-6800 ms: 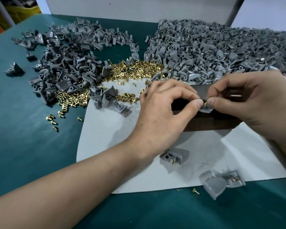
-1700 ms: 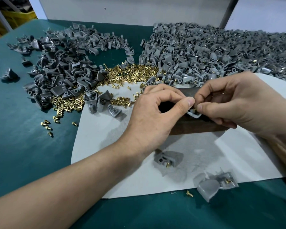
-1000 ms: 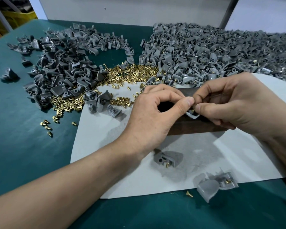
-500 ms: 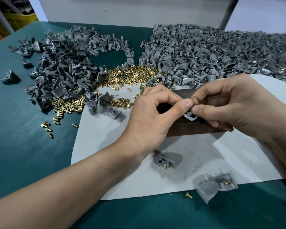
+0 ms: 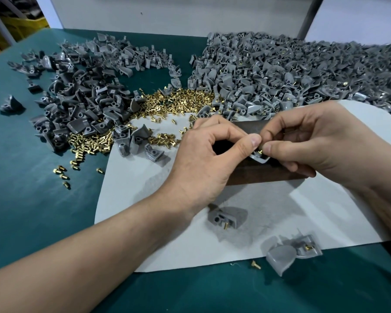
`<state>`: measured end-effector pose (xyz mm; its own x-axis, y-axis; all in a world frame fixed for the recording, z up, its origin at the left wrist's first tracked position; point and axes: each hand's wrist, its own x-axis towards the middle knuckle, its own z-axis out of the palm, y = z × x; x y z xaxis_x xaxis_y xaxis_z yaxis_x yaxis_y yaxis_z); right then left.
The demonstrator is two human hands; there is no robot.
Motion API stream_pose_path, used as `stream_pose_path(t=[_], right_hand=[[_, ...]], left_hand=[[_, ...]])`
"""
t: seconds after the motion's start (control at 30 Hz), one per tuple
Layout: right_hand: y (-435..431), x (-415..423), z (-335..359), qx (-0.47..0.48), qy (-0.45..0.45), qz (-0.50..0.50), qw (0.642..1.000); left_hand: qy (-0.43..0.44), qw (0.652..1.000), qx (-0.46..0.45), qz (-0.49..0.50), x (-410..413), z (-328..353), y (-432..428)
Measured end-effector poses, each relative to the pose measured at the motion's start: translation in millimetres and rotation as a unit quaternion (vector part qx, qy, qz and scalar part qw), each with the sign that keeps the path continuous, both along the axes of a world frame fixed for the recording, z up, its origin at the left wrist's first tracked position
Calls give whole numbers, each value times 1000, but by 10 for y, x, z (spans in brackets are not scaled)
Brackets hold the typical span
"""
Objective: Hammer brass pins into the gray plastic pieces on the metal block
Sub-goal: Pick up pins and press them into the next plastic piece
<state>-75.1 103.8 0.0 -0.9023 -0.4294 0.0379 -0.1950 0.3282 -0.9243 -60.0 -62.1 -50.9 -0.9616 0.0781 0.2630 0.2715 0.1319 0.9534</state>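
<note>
Head view: a gray plastic piece [image 5: 261, 159] sits on the dark metal block [image 5: 257, 176]. The left hand [image 5: 203, 159] closes its grip on the piece with curled fingers. The right hand [image 5: 321, 145] pinches a brass pin [image 5: 260, 151] standing in it. Loose pins [image 5: 178, 102] lie on the green surface [image 5: 32, 199].

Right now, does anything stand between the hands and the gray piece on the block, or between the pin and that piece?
Nothing visible does. The left hand holds the gray piece on the metal block, and the right hand pinches the brass pin right at it.
</note>
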Motion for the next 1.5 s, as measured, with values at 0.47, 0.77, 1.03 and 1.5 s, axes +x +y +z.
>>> stream_pose_path(t=[0.47,0.77,1.03,1.5], right_hand=[[33,-5,-47,-53,20,-39,998],[14,11,-38,-1,31,-15,999],[13,-5,-38,6,20,-13,1000],[-2,-29,-14,3,2,6,1000]], left_hand=[[-2,1000,0,-3,-6,-4,5],[8,1000,-15,6,-10,-6,9],[-3,1000,-10,4,0,-4,11],[-8,1000,-7,-1,9,13,5]])
